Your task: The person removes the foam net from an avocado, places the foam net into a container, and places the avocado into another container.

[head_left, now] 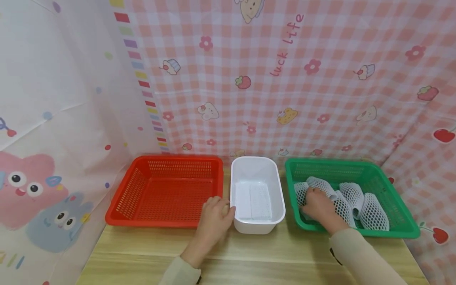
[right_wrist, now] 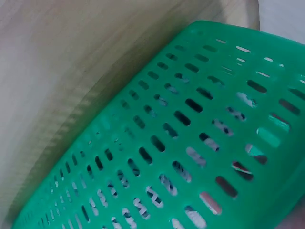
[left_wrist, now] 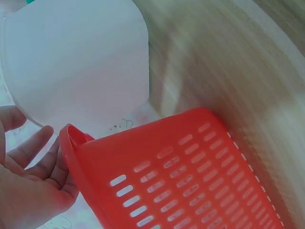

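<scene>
My right hand reaches into the green basket, fingers curled down over a white foam fruit net at its left side. Its fingertips are partly hidden. Several more such nets, including one foam net, lie about it; what they contain cannot be told. My left hand rests at the red basket's front right corner, its thumb by the rim of the white tub. In the left wrist view, its fingers are loosely bent beside that rim, holding nothing.
The red basket stands left, the white tub in the middle and the green basket right, in a row on a wooden table. A pink checked cloth hangs right behind them, and a white printed cloth borders the left side.
</scene>
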`<state>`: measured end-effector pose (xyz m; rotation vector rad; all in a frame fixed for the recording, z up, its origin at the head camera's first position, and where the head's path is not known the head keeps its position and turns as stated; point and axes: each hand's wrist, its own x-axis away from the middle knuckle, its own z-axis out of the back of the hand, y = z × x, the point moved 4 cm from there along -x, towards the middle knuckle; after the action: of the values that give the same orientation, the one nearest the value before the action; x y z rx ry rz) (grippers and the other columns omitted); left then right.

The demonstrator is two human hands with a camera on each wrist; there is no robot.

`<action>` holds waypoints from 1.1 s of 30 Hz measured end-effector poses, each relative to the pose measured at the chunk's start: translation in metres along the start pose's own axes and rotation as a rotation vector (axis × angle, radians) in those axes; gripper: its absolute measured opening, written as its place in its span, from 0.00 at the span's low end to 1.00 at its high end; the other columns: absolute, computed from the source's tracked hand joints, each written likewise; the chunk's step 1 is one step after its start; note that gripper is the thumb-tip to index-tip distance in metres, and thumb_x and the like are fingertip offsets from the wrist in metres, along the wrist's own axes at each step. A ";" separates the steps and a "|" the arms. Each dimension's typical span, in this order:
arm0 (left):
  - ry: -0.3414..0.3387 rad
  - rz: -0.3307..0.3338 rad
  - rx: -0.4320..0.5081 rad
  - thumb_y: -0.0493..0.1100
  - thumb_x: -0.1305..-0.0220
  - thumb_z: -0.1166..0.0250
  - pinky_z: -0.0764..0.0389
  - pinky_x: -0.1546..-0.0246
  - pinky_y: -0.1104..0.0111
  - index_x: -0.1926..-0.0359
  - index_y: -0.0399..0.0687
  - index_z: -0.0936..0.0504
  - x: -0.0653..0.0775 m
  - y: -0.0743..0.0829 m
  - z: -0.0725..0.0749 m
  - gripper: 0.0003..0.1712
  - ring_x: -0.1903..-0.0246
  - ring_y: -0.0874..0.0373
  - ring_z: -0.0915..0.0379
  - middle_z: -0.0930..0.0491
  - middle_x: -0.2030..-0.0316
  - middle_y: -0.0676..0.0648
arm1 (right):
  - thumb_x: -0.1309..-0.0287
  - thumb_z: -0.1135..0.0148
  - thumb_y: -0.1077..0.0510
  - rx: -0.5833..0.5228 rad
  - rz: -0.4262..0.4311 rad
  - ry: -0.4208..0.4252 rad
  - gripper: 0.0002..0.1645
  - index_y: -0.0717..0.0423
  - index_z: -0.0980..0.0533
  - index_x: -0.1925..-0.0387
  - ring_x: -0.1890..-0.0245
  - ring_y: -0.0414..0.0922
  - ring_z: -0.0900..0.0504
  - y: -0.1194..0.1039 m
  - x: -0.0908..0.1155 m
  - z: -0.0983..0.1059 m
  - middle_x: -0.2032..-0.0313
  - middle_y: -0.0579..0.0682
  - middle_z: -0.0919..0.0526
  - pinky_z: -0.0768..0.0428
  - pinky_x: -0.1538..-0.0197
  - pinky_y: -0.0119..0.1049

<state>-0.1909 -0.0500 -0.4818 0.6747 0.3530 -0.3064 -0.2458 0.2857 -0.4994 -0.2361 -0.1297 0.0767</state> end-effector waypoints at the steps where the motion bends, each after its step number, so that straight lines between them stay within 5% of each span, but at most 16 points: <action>1: 0.003 -0.002 -0.005 0.43 0.36 0.29 0.26 0.57 0.56 0.59 0.36 0.12 0.000 0.001 0.000 0.13 0.62 0.46 0.26 0.17 0.65 0.42 | 0.44 0.29 0.58 0.006 -0.006 -0.006 0.38 0.85 0.31 0.43 0.49 0.74 0.24 0.000 -0.001 -0.001 0.51 0.77 0.24 0.23 0.47 0.69; 8: 0.003 0.006 -0.024 0.42 0.36 0.27 0.26 0.59 0.58 0.59 0.35 0.12 -0.001 0.003 -0.001 0.12 0.63 0.47 0.25 0.17 0.66 0.41 | 0.45 0.35 0.63 0.001 -0.063 -0.040 0.29 0.82 0.32 0.49 0.58 0.69 0.20 0.001 -0.009 -0.010 0.58 0.73 0.26 0.20 0.57 0.65; 23: 0.039 -0.033 -0.025 0.41 0.37 0.27 0.25 0.59 0.58 0.62 0.36 0.12 0.000 0.002 -0.002 0.10 0.64 0.48 0.24 0.17 0.68 0.44 | 0.44 0.41 0.67 0.026 -0.072 -0.010 0.24 0.83 0.38 0.52 0.62 0.68 0.20 -0.002 -0.017 -0.016 0.60 0.76 0.29 0.19 0.57 0.62; 33: 0.036 -0.030 -0.048 0.40 0.37 0.27 0.25 0.57 0.58 0.64 0.36 0.12 0.000 0.005 -0.001 0.09 0.64 0.48 0.23 0.16 0.68 0.43 | 0.43 0.30 0.53 -0.099 -0.086 -0.016 0.39 0.81 0.40 0.48 0.58 0.67 0.22 0.012 -0.015 -0.011 0.55 0.78 0.28 0.21 0.51 0.64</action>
<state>-0.1895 -0.0459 -0.4799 0.6283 0.4041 -0.3141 -0.2596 0.2934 -0.5147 -0.3286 -0.1601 -0.0134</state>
